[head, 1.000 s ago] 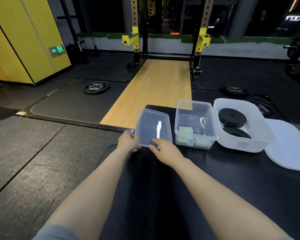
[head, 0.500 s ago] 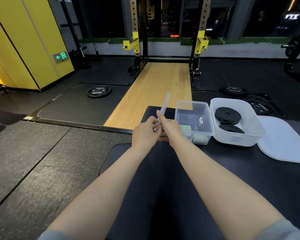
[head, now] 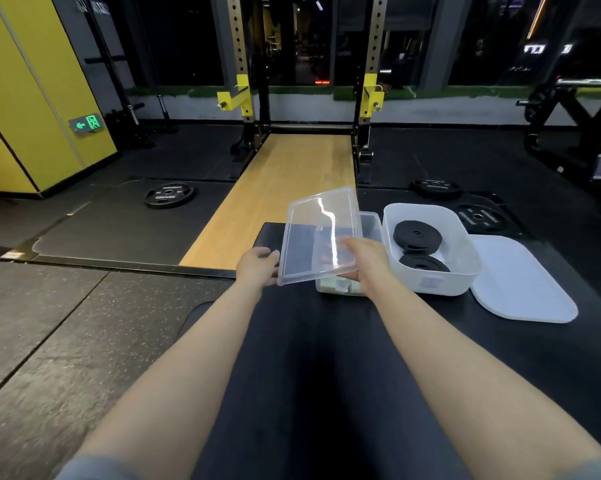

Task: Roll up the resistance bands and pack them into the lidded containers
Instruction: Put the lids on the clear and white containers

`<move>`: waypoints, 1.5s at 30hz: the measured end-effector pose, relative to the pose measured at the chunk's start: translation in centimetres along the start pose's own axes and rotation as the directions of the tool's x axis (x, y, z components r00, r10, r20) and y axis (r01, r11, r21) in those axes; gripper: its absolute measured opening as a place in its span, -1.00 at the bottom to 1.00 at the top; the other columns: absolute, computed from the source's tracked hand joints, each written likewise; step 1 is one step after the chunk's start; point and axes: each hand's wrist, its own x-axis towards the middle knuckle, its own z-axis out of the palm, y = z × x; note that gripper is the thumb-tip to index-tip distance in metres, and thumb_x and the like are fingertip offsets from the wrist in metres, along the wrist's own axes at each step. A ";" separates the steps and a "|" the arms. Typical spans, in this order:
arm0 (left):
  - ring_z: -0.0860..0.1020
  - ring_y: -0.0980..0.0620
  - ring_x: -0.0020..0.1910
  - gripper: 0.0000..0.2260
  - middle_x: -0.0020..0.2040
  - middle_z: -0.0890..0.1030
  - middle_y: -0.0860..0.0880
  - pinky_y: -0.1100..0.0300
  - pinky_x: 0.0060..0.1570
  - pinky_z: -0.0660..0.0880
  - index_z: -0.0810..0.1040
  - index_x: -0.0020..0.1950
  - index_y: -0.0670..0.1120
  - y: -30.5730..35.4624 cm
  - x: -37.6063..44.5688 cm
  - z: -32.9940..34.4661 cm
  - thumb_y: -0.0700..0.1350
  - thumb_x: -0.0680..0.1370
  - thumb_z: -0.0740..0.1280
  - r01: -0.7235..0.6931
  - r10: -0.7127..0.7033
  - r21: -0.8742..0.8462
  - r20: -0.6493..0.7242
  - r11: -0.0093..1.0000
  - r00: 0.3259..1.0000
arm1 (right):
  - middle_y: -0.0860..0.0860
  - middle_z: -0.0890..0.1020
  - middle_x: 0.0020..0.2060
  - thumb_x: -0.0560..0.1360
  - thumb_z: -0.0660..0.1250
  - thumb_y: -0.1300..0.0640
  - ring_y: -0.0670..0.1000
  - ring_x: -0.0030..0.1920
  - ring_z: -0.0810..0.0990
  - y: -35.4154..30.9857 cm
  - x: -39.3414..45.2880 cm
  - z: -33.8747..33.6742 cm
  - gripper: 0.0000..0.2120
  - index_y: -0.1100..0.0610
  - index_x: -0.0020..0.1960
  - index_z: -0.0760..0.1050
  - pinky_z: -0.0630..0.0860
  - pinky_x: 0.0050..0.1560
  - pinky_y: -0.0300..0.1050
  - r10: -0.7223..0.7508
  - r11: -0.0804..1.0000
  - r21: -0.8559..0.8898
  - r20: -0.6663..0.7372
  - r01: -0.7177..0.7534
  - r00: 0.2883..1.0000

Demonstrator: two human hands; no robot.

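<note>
Both of my hands hold a clear plastic lid (head: 312, 223), tilted above the clear container (head: 370, 225) on the black mat. My left hand (head: 257, 265) grips the lid's near left corner. My right hand (head: 366, 259) holds its right edge, fingers under the plastic. Pale green rolled bands (head: 337, 285) lie in the clear container, mostly hidden by the lid and my right hand. To the right stands a white container (head: 434, 284) with two rolled black bands (head: 417, 235) in it. Its white lid (head: 520, 282) lies flat on the mat further right.
The black mat (head: 309, 358) runs from me to the containers. Beyond it lie a wooden lifting platform (head: 285, 188) and a squat rack (head: 309, 81). Weight plates sit on the floor at left (head: 169, 194) and right (head: 479, 218). A yellow wall stands far left.
The clear lid was lifted from the mat, turned on edge, and now lies tilted over the clear container. Both hands moved right with it.
</note>
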 end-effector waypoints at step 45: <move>0.53 0.00 0.04 -0.70 0.16 0.57 -0.07 0.00 0.12 0.54 0.51 0.25 -0.17 -1.4 3.6 8.8 -0.19 0.52 0.33 -0.114 0.125 0.177 -0.051 0.978 0.991 | -0.01 0.34 0.42 0.64 0.00 0.09 0.08 0.50 0.07 3.8 7.6 -7.3 -0.61 0.17 0.42 0.30 -0.07 0.48 0.09 -0.345 0.154 -0.977 0.085 0.145 0.935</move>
